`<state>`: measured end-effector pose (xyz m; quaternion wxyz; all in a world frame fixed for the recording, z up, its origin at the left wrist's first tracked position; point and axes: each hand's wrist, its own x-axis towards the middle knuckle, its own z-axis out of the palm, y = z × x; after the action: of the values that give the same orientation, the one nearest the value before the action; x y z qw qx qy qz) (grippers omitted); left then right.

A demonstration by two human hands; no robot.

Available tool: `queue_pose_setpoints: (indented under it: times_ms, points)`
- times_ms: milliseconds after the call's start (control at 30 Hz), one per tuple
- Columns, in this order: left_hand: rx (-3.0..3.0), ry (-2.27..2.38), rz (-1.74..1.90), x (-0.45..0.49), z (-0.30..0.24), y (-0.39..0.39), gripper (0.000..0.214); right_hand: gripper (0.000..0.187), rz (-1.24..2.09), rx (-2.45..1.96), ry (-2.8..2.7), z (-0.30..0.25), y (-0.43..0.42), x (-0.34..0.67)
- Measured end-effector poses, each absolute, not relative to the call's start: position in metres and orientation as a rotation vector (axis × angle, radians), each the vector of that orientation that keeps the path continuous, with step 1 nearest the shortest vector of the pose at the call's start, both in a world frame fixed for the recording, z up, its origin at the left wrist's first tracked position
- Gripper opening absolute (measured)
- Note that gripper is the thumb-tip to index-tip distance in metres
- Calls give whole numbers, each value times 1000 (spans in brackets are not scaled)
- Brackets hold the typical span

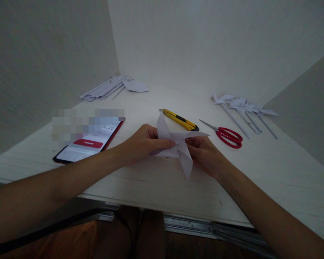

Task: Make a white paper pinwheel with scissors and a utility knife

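A white paper pinwheel with folded, pointed blades is held between my two hands above the front part of the table. My left hand is closed on it from the left, its thumb pressed near the centre. From the right, my right hand pinches it, with the fingers partly hidden behind the paper. Just beyond the pinwheel lies a yellow box cutter. Red-handled scissors rest to the right of the cutter, their points toward the back left.
A lit phone lies at the left. Several rolled paper sticks are piled at the back left beside a flat paper piece. At the back right lie several finished pinwheels on sticks. Walls border the white table.
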<state>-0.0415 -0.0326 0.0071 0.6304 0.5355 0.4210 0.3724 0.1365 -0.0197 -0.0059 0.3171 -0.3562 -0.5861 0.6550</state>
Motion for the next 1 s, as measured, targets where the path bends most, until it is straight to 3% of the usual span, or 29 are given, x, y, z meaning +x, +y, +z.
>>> queue_pose_setpoints:
  times_ms: [233,500,667,867,1000]
  points:
    - [1368,1120,867,-43,9,-32,17,13,1392,-1043,-1834,-1,-23,137]
    - [1583,1135,868,-45,4,-31,19,24,861,-1142,-2071,13,-30,138]
    - [1617,1160,911,-42,6,-32,18,31,1044,-1025,-2032,19,-34,137]
    - [1615,1190,907,-38,4,-34,19,21,861,-1154,-1987,11,-34,129]
    - [1599,1152,911,-36,4,-36,20,16,911,-1111,-1955,7,-31,130]
